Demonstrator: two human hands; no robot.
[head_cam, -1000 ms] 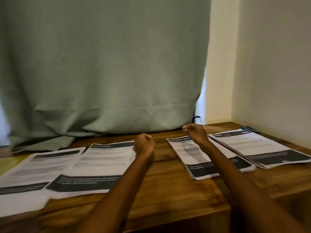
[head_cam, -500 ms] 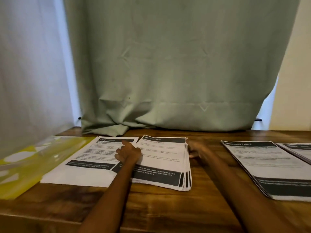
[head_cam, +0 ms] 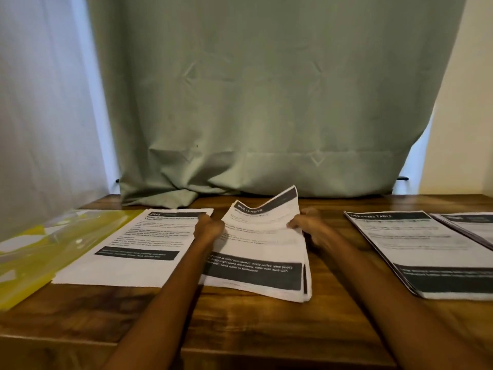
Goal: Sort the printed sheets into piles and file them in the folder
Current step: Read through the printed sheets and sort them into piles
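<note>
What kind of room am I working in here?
Probably a room at home, not an office: a wooden table pushed against a window hung with a green curtain and a sheer white curtain, with a plain cream wall on the right.

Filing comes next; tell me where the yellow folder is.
The translucent yellow plastic folder lies at the wooden table's far left in the head view, beside the leftmost pile of printed sheets.

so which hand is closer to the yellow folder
Left. The left hand grips the middle pile's left edge, nearer the yellow folder; the right hand grips its right edge.
</note>
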